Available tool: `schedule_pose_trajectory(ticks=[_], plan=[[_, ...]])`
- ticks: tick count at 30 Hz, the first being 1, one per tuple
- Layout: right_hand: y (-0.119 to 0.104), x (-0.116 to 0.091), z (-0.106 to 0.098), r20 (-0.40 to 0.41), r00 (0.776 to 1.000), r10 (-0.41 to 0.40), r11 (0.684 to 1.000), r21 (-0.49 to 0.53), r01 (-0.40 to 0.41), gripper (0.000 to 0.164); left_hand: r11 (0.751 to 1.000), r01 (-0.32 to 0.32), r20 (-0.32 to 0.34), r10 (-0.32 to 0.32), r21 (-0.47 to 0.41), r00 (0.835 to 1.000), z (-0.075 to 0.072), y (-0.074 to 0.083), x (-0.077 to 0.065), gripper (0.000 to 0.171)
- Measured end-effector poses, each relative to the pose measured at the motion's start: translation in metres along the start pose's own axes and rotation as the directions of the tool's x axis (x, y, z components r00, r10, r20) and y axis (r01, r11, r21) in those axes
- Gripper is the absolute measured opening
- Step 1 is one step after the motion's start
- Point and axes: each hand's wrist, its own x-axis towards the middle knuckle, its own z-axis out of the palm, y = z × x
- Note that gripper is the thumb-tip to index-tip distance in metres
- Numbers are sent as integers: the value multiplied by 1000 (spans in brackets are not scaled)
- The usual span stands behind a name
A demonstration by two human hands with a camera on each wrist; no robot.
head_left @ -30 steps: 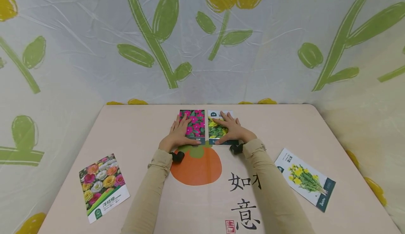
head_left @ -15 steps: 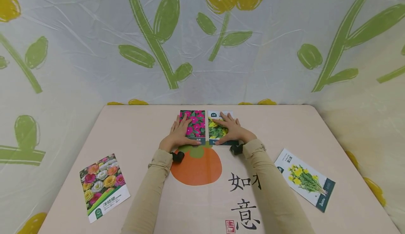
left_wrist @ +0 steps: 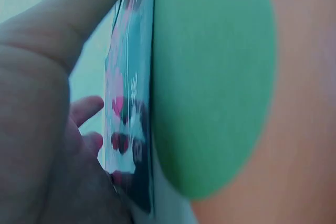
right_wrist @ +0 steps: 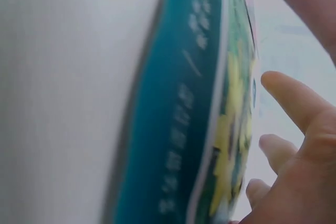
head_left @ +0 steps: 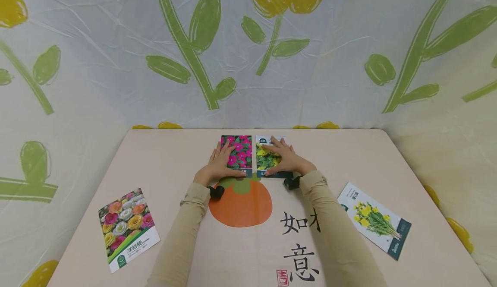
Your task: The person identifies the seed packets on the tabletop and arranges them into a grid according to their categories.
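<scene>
Two flower-picture seed packets lie side by side near the table's far edge, a narrow gap between them. My left hand [head_left: 218, 166] rests with spread fingers over the left side of the pink-flower packet [head_left: 243, 154], thumb along its dark lower band. On the yellow-flower packet [head_left: 265, 161] lies my right hand [head_left: 289, 159], its fingers extended across the top and its thumb at the bottom edge. From the left wrist, the pink packet [left_wrist: 139, 72] shows edge-on beside the hand. In the right wrist view, the yellow packet's blue band [right_wrist: 173, 108] bulges slightly, with fingertips [right_wrist: 275, 82] beyond.
A packet with multicoloured blooms [head_left: 128, 231] lies tilted at the left of the table [head_left: 174, 149]. Another, showing a bunch of yellow flowers [head_left: 374, 220], lies slanted at the right. The table has a printed orange fruit [head_left: 240, 205] and characters. A flower-patterned curtain [head_left: 330, 62] encloses it.
My right hand and the yellow-flower packet have shifted very slightly to the right. The left wrist has edged a little left, while its fingers stay on the pink packet.
</scene>
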Motion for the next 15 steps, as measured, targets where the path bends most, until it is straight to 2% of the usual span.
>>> schedule_pose_trajectory(ticks=[8, 12, 15], plan=[[-3, -6, -9, -29, 999, -27, 998, 59, 29, 100, 1000, -11, 26, 12, -12, 1000, -12, -1, -6, 101], [-4, -8, -11, -30, 999, -15, 1000, 26, 16, 101, 999, -34, 5, 34, -3, 999, -22, -2, -13, 97], [-8, -11, -14, -31, 999, -19, 1000, -1, 19, 100, 998, -43, -8, 43, 53, 999, -29, -5, -20, 97]])
